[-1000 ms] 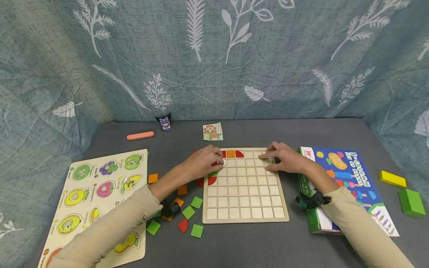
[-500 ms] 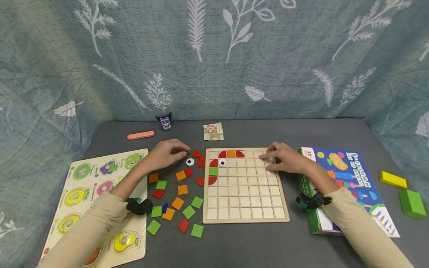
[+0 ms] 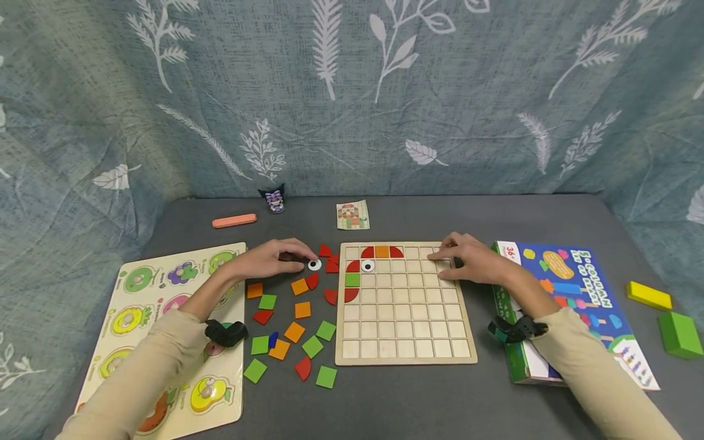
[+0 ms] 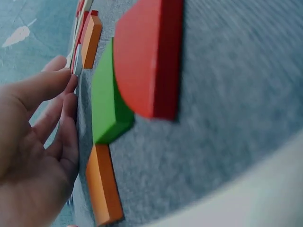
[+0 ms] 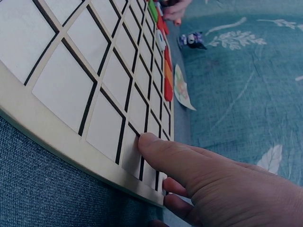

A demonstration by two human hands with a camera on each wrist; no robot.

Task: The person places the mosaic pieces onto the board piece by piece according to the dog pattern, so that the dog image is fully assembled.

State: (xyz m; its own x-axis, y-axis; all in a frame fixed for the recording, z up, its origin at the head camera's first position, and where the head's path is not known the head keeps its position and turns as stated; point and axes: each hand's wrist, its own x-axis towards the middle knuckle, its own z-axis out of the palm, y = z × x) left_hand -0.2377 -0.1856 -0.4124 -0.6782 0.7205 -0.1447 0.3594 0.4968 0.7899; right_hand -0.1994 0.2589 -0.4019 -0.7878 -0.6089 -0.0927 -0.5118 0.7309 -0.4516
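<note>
Loose white round disc point(image 3: 314, 265), black dot: probably light, stiff wood; best pinched by rim. Lies off pale wooden grid board point(image 3: 407, 361), ten o'clock. Left hand point(image 3: 269, 260) at disc, thumb apart, contact unclear. Right hand point(image 3: 467, 258), digits spread, touches board, two o'clock.

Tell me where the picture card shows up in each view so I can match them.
Head: picture card at the middle of the picture, beyond the far edge of the grid board.
Left wrist: not visible.
Right wrist: same card right of centre, in the upper half, steeply foreshortened beside the board.
Shared landmark: the leaf-patterned curtain, at the back in head, upper left in left wrist, right side in right wrist.
</note>
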